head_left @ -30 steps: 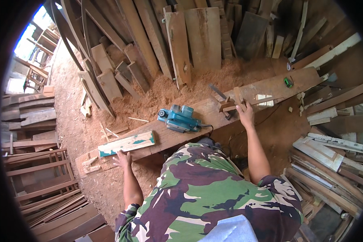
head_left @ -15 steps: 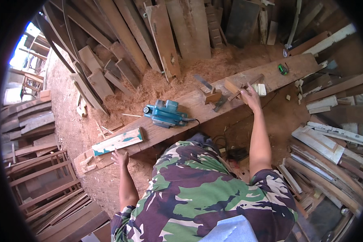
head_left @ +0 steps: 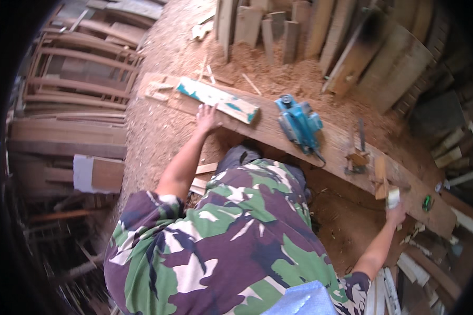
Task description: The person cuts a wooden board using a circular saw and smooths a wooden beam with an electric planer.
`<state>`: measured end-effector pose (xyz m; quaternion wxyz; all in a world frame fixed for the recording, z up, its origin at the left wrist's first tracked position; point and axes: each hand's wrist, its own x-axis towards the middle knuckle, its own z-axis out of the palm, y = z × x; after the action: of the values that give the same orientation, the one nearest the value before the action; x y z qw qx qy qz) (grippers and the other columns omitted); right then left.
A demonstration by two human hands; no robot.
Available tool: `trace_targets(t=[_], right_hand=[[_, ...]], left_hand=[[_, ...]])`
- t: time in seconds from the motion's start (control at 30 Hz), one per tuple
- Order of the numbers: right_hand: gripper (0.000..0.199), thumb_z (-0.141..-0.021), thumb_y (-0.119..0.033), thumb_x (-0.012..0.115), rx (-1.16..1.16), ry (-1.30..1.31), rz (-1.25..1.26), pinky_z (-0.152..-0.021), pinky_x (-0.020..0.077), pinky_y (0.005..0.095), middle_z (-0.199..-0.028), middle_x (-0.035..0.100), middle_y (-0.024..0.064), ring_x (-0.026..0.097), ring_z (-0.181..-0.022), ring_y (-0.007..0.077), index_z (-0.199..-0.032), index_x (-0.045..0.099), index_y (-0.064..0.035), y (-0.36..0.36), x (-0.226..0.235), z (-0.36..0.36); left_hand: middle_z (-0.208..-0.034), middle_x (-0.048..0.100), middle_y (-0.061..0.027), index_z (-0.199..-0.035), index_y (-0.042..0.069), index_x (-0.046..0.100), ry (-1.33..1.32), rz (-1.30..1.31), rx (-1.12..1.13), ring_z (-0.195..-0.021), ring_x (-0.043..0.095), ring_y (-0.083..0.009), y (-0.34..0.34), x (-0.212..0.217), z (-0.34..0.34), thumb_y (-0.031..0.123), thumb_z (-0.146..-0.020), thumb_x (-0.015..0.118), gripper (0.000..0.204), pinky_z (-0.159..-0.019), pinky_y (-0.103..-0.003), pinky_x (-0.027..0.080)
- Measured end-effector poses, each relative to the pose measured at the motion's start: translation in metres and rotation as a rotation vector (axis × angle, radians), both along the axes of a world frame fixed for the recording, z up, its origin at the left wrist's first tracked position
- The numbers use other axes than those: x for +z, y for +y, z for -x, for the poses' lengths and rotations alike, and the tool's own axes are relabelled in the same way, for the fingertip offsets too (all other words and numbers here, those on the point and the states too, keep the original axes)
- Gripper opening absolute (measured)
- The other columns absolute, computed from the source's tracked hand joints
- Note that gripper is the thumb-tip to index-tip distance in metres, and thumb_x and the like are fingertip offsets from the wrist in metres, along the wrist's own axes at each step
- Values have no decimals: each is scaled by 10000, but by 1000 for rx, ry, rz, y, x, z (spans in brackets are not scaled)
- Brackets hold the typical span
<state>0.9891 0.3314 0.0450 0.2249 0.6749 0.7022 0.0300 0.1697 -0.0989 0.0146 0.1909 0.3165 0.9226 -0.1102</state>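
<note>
My left hand is open, its fingers stretched out at the near edge of a short wooden piece with patchy white and turquoise paint. That piece lies on a long wooden plank. Far to the right, my right hand is closed at the plank's near edge, with a small whitish block at its fingertips. Just beside it lies a wooden tool with crossed bars. A blue electric planer rests on the plank between my hands.
A wooden hand plane stands right of the planer, and a green tape measure lies near the plank's right end. Boards lean beyond the shavings. Wooden frames are stacked at left, and scrap wood lies at lower right.
The view has turned, swinging the plank round. My right hand has moved from the crossed-bar wooden tool to the small whitish block. My left hand stays by the painted piece.
</note>
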Motion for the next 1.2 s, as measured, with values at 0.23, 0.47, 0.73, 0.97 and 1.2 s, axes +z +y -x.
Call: trace_targets(t=[0.23,0.47,0.73,0.97,1.2], right_hand=[[676,-813,-428,786,-539,648,-51,-928,526,466,-1109,737,280,702,-989,371,-1204,702,117,-80,70,-18],[574,-994,-311,669,-541,1692,95,-1064,421,387,-1308,610,112,554,-1200,216,-1432,529,34,-214,106,226],[699,-736,-306,941,272,992,126,-1035,478,465,-1197,611,227,589,-1160,405,-1242,595,31,-276,16,489],[846,-706,-410,955,352,867,68,-1021,470,569,-1267,557,259,525,-1207,487,-1287,504,8,-323,-35,622],[921,-703,-375,949,501,1047,156,-1053,471,535,-1285,531,279,532,-1221,490,-1398,482,10,-340,-54,630]], left_hand=[[-1758,109,-196,-1699,310,106,48,25,-245,-1610,145,-437,21,12,20,196,-756,870,1219,-1275,-577,251],[-1640,377,-200,-1639,281,338,58,-85,-556,-1550,320,-406,28,-20,93,141,-890,697,842,-1263,-540,297],[-1354,570,-169,-1558,249,444,-15,-230,-602,-1311,550,-383,31,50,80,436,-666,933,1034,-1099,-575,440],[-1412,544,-174,-1584,262,430,-32,-314,-625,-1336,548,-358,-25,61,100,344,-653,927,1059,-1032,-561,477],[-1371,568,-143,-1563,264,464,-68,-335,-615,-1314,547,-350,-29,86,79,370,-651,922,1026,-1039,-529,454]])
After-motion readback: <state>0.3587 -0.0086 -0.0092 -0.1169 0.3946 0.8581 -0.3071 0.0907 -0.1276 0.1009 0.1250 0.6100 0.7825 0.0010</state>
